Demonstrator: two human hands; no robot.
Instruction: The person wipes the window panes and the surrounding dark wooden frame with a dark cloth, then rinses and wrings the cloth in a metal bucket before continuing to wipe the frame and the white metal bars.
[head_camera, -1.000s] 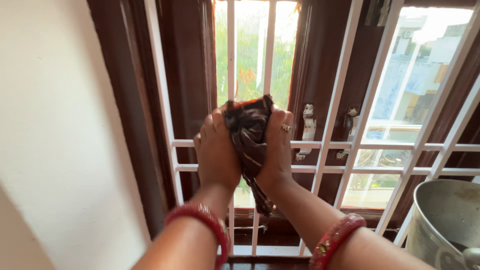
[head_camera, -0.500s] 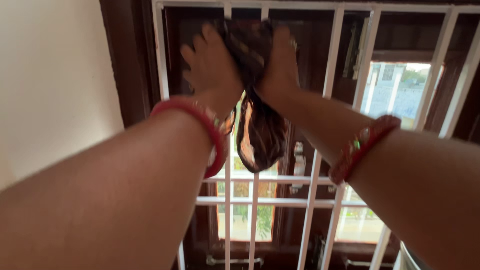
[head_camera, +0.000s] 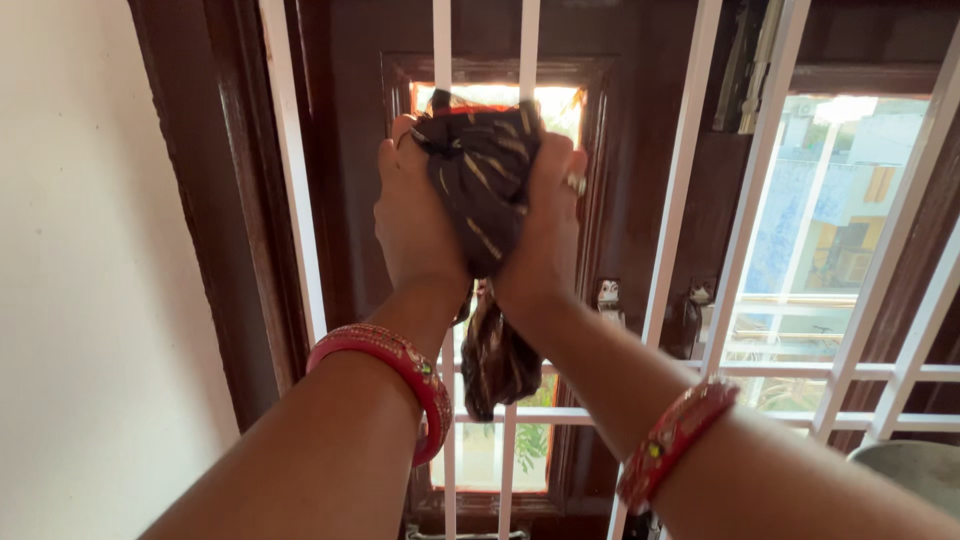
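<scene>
A dark striped cloth (head_camera: 480, 185) is clamped between the left hand (head_camera: 415, 225) and right hand (head_camera: 545, 235), bunched around the white grille bars (head_camera: 443, 40). The upper bars are being wiped; lower bars appear untreated. Room is confined by the wooden frame (head_camera: 250, 200) at left.

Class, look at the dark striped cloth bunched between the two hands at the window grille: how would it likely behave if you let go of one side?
The dark striped cloth is probably floppy: its tail droops limply below the left hand and right hand. It likely weighs little, since it bunches small. It seems unlikely to slip, being creased and gripped from both sides.
</scene>
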